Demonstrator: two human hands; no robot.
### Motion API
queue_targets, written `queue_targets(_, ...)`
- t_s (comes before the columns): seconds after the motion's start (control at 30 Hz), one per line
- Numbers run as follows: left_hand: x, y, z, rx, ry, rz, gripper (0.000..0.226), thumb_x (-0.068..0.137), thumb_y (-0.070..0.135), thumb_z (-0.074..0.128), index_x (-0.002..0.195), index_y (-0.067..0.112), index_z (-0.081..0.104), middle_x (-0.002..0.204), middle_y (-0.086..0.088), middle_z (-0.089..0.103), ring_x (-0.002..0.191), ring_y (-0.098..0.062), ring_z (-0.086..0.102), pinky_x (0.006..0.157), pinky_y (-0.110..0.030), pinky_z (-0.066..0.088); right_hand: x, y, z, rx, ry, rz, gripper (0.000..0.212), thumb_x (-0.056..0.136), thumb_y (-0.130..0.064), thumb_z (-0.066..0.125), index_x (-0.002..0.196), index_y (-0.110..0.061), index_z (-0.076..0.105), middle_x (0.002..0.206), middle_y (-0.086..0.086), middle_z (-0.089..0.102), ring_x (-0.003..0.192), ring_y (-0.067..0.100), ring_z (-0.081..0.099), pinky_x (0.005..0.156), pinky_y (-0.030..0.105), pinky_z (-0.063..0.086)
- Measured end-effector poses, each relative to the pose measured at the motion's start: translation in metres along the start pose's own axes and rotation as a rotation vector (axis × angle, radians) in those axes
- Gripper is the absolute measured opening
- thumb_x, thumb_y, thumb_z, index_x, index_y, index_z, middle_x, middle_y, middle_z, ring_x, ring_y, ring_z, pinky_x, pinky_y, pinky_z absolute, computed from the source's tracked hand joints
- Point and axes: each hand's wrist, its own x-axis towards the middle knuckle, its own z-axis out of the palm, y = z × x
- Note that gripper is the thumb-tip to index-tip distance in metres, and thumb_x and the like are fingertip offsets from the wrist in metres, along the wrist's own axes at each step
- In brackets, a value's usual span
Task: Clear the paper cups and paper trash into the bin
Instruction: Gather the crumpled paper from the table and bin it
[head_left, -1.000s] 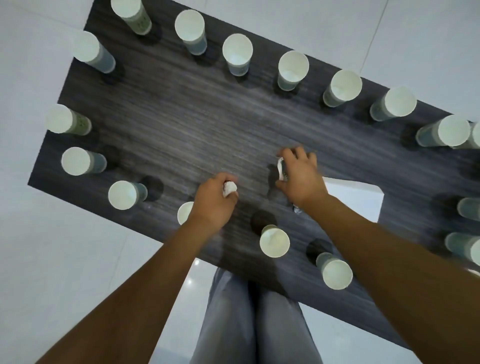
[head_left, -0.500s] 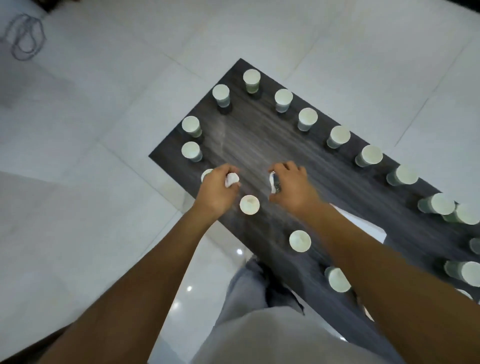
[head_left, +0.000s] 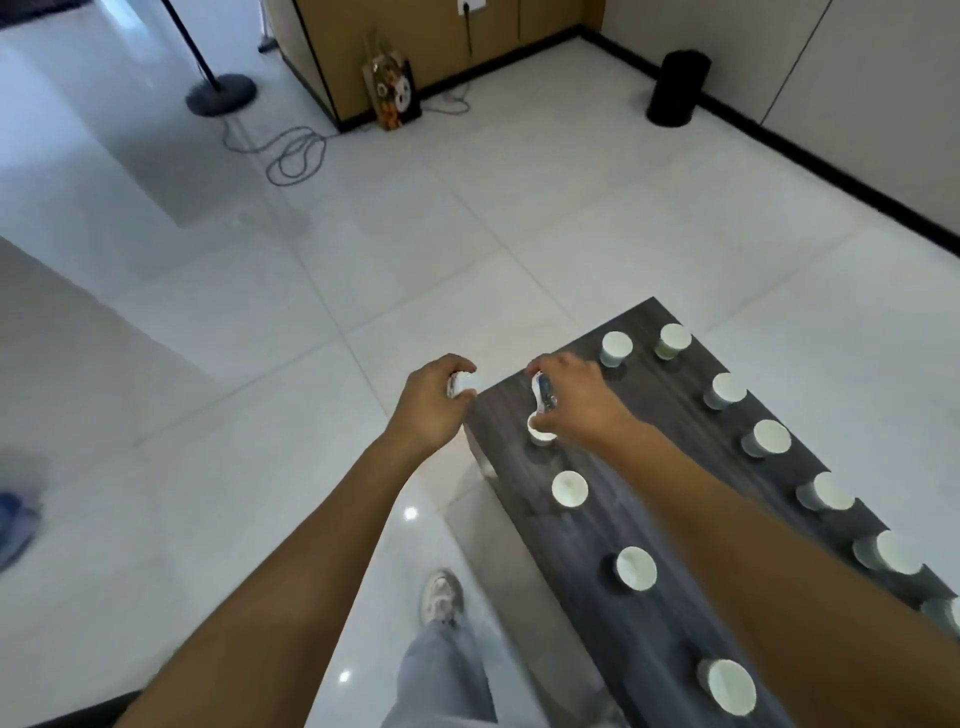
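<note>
Two crumpled paper scraps are in hand, one per fist: the left hand has its fingers clenched round a white wad just off the worktop's near-left corner, and the right hand pinches a second scrap above that corner. Eleven paper cups show standing along the edges of the worktop, one partly hidden under the right hand. One black bin stands well apart by the far wall. Risks, as I judge them: a loosely held scrap slipping out on the walk over, or the right wrist toppling the cup beneath it.
</note>
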Motion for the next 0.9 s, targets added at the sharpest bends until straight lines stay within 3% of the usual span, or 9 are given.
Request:
queue_targets(0.17,0.066,-0.041,-0.087,-0.001,-0.009,0.001,0.026,0.088,0.01,0.058,0.113,0.017,0.061,0.108,0.002,0.058,0.089,-0.014,0.055,0.06,-0.014,0.04,0.081,-0.077,0.016,0.053,0.008,-0.013,0.06,0.077,-0.017,0.071,0.131,-0.023,0.046,0.129,0.002,0.043,0.117,0.027,0.036,0.087,0.033,0.043)
queue_targets(0.33,0.133,-0.068,-0.146,0.025,-0.034,0.004,0.025,0.087,0.009,0.059,0.111,0.016,0.061,0.106,0.002,0.06,0.09,-0.014,0.055,0.071,-0.022,0.042,0.149,-0.118,0.016,0.101,0.019,0.016,0.06,0.078,-0.017,0.071,0.131,-0.024,0.046,0.13,0.0,0.042,0.116,0.023,0.035,0.084,0.032,0.044)
queue_targets(0.47,0.203,-0.071,-0.174,0.009,-0.078,0.029,0.025,0.087,0.01,0.059,0.111,0.016,0.061,0.102,0.002,0.06,0.088,-0.014,0.056,0.072,-0.022,0.042,0.209,-0.127,0.005,0.156,0.042,0.076,0.059,0.079,-0.019,0.073,0.131,-0.024,0.045,0.131,0.0,0.042,0.118,0.023,0.035,0.087,0.031,0.044)
queue_targets(0.63,0.324,-0.053,-0.199,0.027,-0.091,0.101,0.026,0.088,0.006,0.057,0.114,0.011,0.061,0.101,0.001,0.058,0.089,-0.012,0.054,0.065,-0.009,0.039,0.325,-0.127,-0.026,0.169,0.063,0.105,0.059,0.079,-0.018,0.074,0.131,-0.023,0.046,0.132,0.0,0.041,0.12,0.024,0.035,0.088,0.029,0.043)
queue_targets(0.8,0.445,-0.024,-0.227,0.05,-0.087,0.119,0.028,0.088,0.008,0.057,0.115,0.011,0.061,0.1,0.002,0.059,0.09,-0.012,0.055,0.074,-0.018,0.04,0.447,-0.135,-0.073,0.199,0.093,0.092,0.061,0.078,-0.018,0.074,0.132,-0.023,0.046,0.132,0.001,0.042,0.119,0.024,0.035,0.088,0.031,0.044)
queue_targets(0.9,0.503,-0.008,-0.239,0.073,-0.107,0.135,0.027,0.087,0.008,0.057,0.114,0.011,0.062,0.099,0.001,0.06,0.087,-0.012,0.056,0.069,-0.015,0.041,0.493,-0.133,-0.102,0.201,0.107,0.116,0.062,0.078,-0.019,0.075,0.133,-0.023,0.046,0.133,0.002,0.042,0.12,0.025,0.035,0.091,0.031,0.043)
